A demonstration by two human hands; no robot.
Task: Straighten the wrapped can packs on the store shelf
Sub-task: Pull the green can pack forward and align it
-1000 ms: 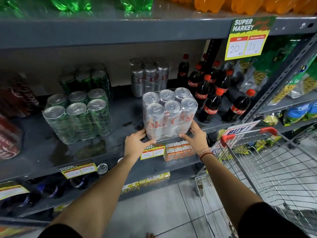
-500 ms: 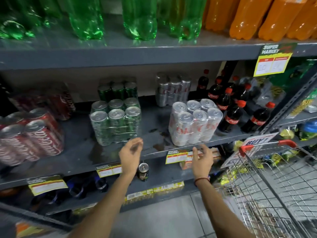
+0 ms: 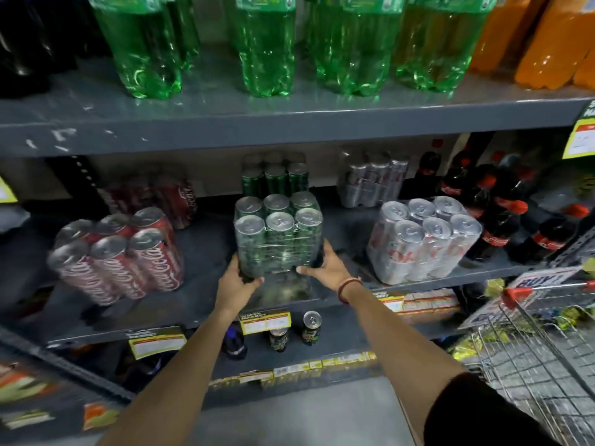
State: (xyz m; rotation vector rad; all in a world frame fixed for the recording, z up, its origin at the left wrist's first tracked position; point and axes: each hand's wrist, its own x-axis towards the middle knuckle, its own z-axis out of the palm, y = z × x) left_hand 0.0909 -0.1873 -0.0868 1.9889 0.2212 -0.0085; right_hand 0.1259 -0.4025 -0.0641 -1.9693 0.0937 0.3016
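A plastic-wrapped pack of green cans stands in the middle of the grey shelf. My left hand grips its lower left corner and my right hand grips its lower right corner. A wrapped pack of silver cans stands to the right, turned slightly. A wrapped pack of red cola cans leans to the left. Further packs of green, silver and red cans sit behind, near the back wall.
Dark cola bottles crowd the shelf's right end. Green and orange bottles stand on the shelf above. A wire shopping cart with a red handle is at my right. Loose cans stand on the lower shelf.
Both hands left the silver can pack, moved left and took hold of the green can pack. My view shifted left and closer to the shelf.
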